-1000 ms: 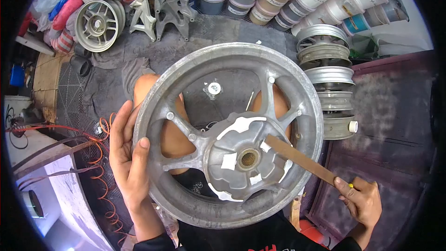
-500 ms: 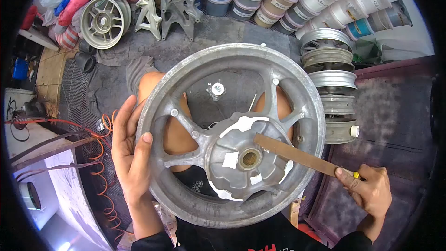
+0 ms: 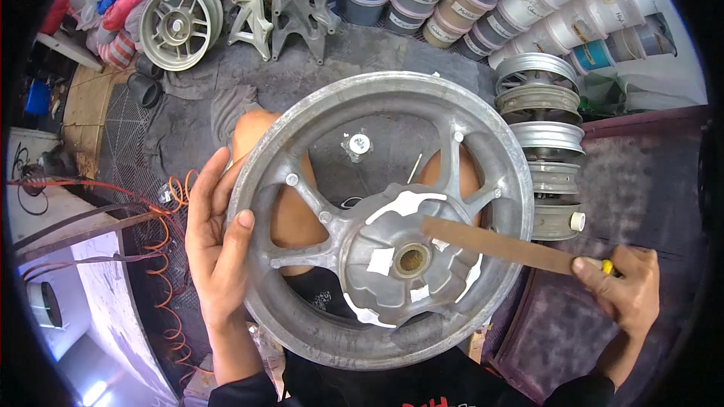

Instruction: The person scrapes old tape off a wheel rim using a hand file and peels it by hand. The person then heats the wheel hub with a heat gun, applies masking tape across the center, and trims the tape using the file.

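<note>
Evidently, the work on the wheel [image 3: 388, 231] is partway along: white patches lie on the hub [image 3: 357, 271], with a squarish patch [image 3: 380, 261] on its left, a long strip [image 3: 405, 205] on the far side, a curved one [image 3: 368, 310] on the near side, and others to the right. Around them the metal looks dull and unfinished, though how much has been rubbed down cannot be told. The wheel is held in the middle, in front of the person's torso, above the bare legs [image 3: 298, 215], its hub side facing the camera. At its left edge the left hand [image 3: 217, 260] grips the rim [image 3: 245, 286], thumb on the face, fingers extended along the outside. Well to the right, beyond the rim, the right hand [image 3: 630, 286] is closed around the end of a brown flat tool [image 3: 501, 245], which slants leftward over the hub; its tip is blurred, so contact cannot be told.
</note>
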A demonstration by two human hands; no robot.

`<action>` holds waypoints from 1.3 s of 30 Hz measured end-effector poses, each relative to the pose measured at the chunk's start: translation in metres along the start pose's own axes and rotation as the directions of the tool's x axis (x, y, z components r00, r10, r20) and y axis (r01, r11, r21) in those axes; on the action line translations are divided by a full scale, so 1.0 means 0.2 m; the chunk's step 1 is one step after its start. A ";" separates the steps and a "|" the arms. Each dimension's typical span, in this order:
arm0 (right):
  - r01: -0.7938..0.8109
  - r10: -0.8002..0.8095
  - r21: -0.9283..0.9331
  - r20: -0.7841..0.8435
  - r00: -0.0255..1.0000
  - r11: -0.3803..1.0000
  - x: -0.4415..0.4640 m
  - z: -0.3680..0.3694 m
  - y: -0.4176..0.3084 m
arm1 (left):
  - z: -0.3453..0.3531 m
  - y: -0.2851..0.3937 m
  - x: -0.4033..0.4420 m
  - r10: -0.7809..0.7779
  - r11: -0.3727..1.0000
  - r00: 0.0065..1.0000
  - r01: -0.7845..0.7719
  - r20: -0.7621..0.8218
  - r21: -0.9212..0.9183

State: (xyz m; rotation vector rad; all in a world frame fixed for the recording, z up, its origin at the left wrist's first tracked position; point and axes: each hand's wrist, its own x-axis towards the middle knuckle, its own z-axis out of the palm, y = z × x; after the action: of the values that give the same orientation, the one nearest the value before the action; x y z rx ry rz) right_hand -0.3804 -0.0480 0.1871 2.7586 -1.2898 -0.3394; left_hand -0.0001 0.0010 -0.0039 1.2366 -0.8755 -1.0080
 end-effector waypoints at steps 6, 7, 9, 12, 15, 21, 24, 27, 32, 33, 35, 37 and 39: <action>0.093 -0.093 0.035 0.003 0.996 0.995 0.00 0.03 0.15 | 0.01 0.00 0.00 -0.016 0.999 1.000 0.016 -0.024 -0.028; 0.106 -0.107 0.025 0.009 0.994 0.994 0.01 0.04 0.15 | 0.00 0.00 0.00 -0.009 1.000 1.000 0.008 -0.010 -0.023; 0.130 -0.130 0.003 0.041 0.991 0.992 0.03 0.04 0.18 | -0.01 0.00 0.00 0.006 1.000 1.000 -0.005 0.017 -0.014; 0.153 -0.151 -0.025 0.080 0.985 0.988 0.05 0.03 0.22 | -0.01 -0.01 0.00 0.000 0.999 1.000 0.000 0.010 -0.040; 0.172 -0.169 -0.042 0.055 0.984 0.984 0.07 0.04 0.24 | 0.00 -0.01 0.01 -0.002 0.998 1.000 0.002 0.000 -0.065; 0.258 -0.253 -0.086 0.062 0.965 0.962 0.18 0.02 0.23 | 0.00 -0.02 0.02 0.014 0.997 1.000 -0.013 0.017 -0.077; 0.290 -0.287 -0.062 0.050 0.957 0.955 0.21 -0.03 0.25 | 0.00 -0.01 0.02 0.002 0.998 1.000 -0.001 0.006 -0.058; 0.259 -0.248 -0.105 0.114 0.962 0.960 0.17 -0.09 0.31 | 0.00 -0.01 0.01 -0.001 0.997 1.000 0.001 -0.002 -0.075; 0.345 -0.334 -0.145 0.100 0.937 0.927 0.23 -0.08 0.24 | 0.01 0.00 0.02 -0.017 0.999 0.999 0.016 -0.028 -0.052; 0.353 -0.341 -0.157 0.100 0.935 0.922 0.25 -0.08 0.23 | 0.02 0.00 0.02 -0.018 0.999 1.000 0.016 -0.026 -0.046; 0.352 -0.341 -0.135 0.098 0.935 0.926 0.27 -0.09 0.21 | 0.01 -0.01 0.02 0.000 0.998 1.000 0.000 0.001 -0.061; 0.321 -0.312 -0.091 0.098 0.945 0.943 0.27 -0.09 0.22 | 0.00 0.00 0.02 0.007 0.998 1.000 -0.006 0.014 -0.067; 0.250 -0.246 -0.028 0.110 0.963 0.968 0.22 -0.12 0.27 | 0.00 0.00 0.02 0.002 0.998 1.000 -0.001 0.017 -0.070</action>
State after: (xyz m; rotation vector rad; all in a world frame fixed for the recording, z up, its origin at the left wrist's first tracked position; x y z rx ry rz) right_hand -0.3873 -0.1168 0.2117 2.9051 -0.9420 -0.5300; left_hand 0.0010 -0.0035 -0.0042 1.1699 -0.8477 -1.0410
